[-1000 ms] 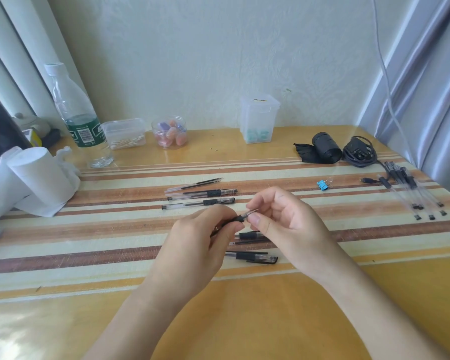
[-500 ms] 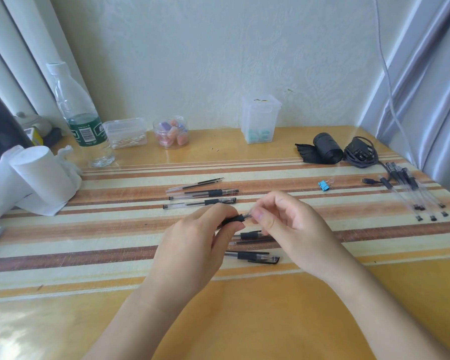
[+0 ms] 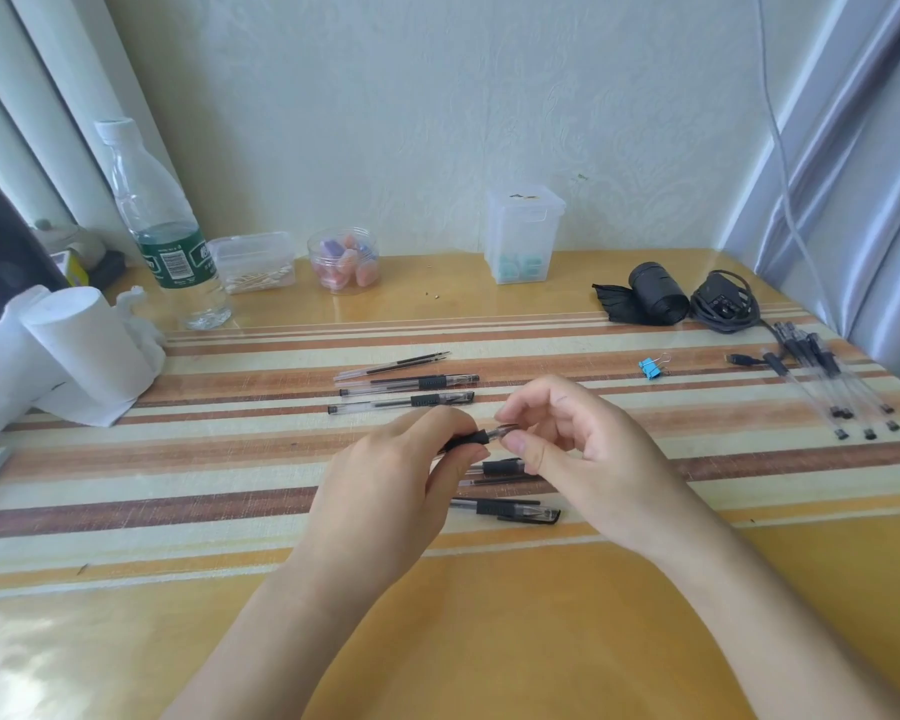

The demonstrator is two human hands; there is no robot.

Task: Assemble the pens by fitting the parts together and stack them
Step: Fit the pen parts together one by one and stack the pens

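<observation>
My left hand (image 3: 385, 491) is curled round a gel pen (image 3: 471, 439), with thumb and fingers closed on its black rubber grip. The pen is held just above the striped middle of the tabletop (image 3: 489, 641) and points toward my right hand (image 3: 583, 459). That hand pinches the clear end piece (image 3: 501, 432) at the pen's front between thumb and forefinger, and its other fingers are loosely bent above. I cannot tell whether that piece is a cap or the tip section.

Right under my hands lie more parts: a short black-gripped piece (image 3: 502, 466), a thin refill (image 3: 494, 480) just below it, and nearer to me a capped pen (image 3: 505, 510) with its black clip on the right.

Beyond my hands two assembled pens (image 3: 406, 392) lie side by side across the stripes, and a pair of bare refills (image 3: 391, 365) lies just behind them at a slight angle. Well apart, at the right edge, a bunch of clear pens (image 3: 827, 376) lies fanned out with the dark ends toward me. A blue binder clip (image 3: 650, 367) sits between that bunch and my hands.

Along the wall stand a water bottle (image 3: 162, 226), a low clear box of cotton swabs (image 3: 254, 262), a round jar of pastel pieces (image 3: 344, 262) and a tall clear lidded box (image 3: 523, 233). To the right are a black roll (image 3: 650, 299) and a coiled black cable (image 3: 723, 304). White paper rolls (image 3: 74, 345) lie at the far left.
</observation>
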